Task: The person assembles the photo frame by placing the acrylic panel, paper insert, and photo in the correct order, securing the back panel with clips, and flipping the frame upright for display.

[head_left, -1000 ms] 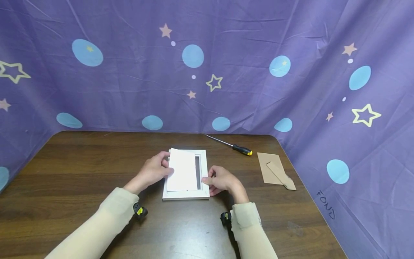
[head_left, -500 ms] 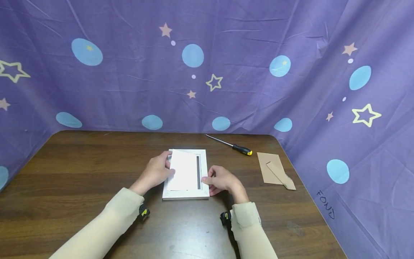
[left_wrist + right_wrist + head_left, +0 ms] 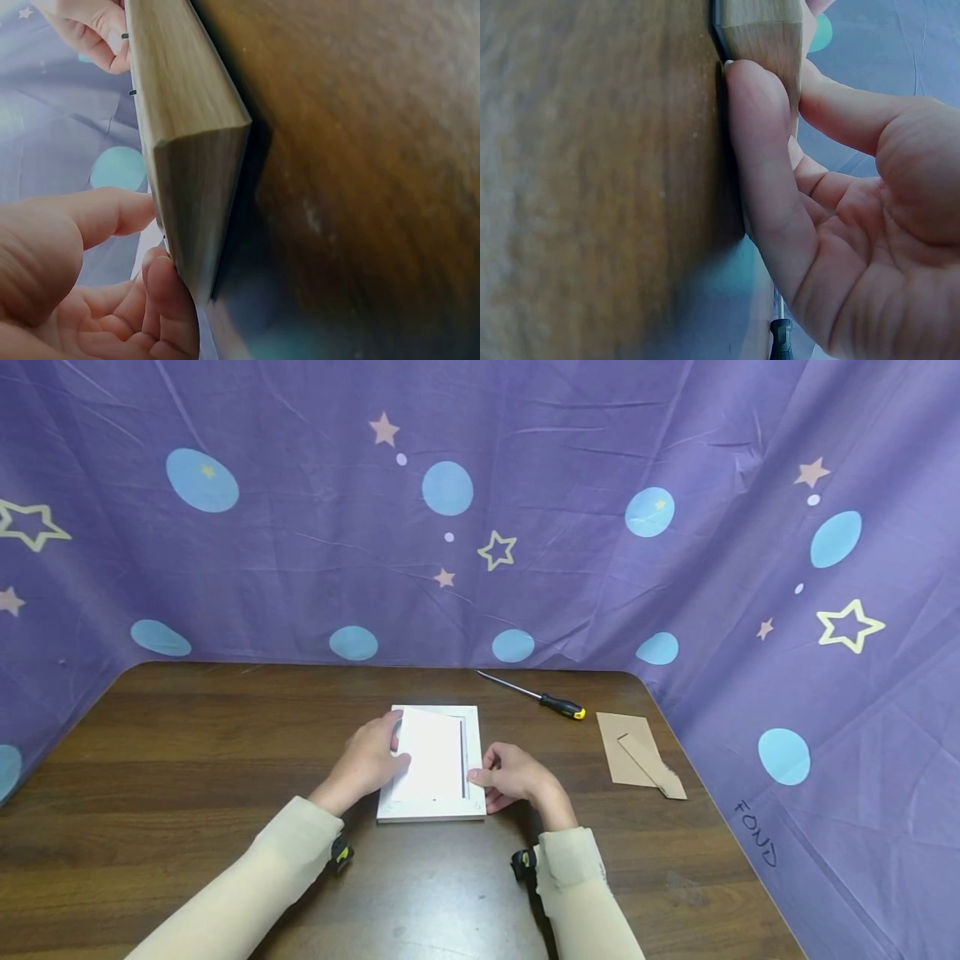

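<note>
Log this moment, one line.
left hand: holds white sheet on picture frame | right hand: grips frame's right side | screwdriver: on table

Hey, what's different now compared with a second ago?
The white sheet shifted right over the white frame, narrowing the dark strip; the left grip moved right with it. Nothing was visibly released. The right grip stayed at the frame's right side; screwdriver and cardboard pieces stayed put.
</note>
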Available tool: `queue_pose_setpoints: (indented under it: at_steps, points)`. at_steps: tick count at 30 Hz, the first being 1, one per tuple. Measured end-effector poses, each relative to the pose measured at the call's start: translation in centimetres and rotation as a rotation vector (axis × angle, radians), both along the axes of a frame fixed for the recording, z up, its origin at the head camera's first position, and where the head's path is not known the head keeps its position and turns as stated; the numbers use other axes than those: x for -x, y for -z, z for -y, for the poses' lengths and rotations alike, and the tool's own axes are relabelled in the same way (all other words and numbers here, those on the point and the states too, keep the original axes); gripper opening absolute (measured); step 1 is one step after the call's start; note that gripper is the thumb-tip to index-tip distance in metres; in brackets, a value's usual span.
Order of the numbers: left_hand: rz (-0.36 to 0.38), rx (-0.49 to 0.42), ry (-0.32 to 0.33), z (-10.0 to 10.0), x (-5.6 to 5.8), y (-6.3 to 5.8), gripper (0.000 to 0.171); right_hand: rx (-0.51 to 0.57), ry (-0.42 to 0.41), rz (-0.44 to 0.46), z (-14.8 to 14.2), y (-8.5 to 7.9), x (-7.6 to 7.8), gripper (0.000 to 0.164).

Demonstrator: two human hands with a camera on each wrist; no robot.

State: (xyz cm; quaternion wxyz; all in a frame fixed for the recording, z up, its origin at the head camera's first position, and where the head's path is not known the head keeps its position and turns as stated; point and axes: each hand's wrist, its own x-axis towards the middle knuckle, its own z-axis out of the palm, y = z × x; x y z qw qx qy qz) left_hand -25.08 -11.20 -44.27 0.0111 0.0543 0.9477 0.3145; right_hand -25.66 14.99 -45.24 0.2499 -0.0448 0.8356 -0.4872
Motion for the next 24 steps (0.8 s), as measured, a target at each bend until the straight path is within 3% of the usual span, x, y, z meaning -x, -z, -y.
queue_pose_setpoints:
  at_steps: [14,24]
  points:
    - [-0.006,0.057,-0.015,-0.65,0.2,0.47,0.074,0.019,0.002,0.014,0.05,-0.13,0.07,0.024]
    - [-0.03,0.13,0.027,-0.7,-0.1,0.38,0.053,0.021,0.001,0.014,0.05,-0.1,-0.06,0.025]
